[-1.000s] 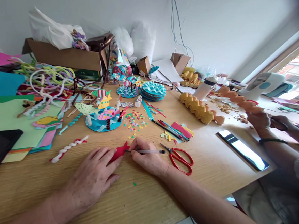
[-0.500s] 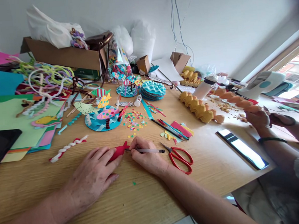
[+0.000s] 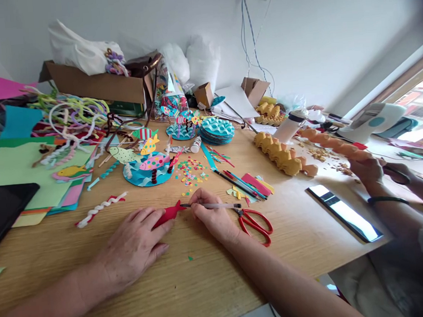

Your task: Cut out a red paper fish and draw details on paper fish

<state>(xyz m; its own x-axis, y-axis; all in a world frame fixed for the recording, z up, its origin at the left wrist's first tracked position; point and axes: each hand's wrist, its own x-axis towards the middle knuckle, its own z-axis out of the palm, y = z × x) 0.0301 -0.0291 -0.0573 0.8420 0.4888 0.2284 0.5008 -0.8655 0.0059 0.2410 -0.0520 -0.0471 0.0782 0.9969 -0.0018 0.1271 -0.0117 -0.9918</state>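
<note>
A small red paper fish (image 3: 171,214) lies on the wooden table, its tail towards the right. My left hand (image 3: 134,243) rests flat over its left part, fingers stretched out and pressing it down, so the head end is hidden. In my right hand (image 3: 215,216) a pen (image 3: 220,205) with a clear greyish barrel is pinched, its dark tip at or very near the fish's tail. Scissors with red handles (image 3: 255,224) lie just right of my right hand, their blades partly behind it. Beyond the hands are small round paper dots (image 3: 191,172).
Decorated paper fish stand on a blue wavy base (image 3: 151,177). A twisted white-and-red strip (image 3: 101,209) lies left, near a black tablet or phone (image 3: 5,206). Pens (image 3: 240,184) and a phone (image 3: 343,212) lie right. A co-worker's hands (image 3: 368,174) hold an orange egg-carton strip (image 3: 335,143) and scissors.
My right hand and the pen have shifted slightly right, the tip now at the tail's end. My left hand stays on the fish. The camera view has moved a little.
</note>
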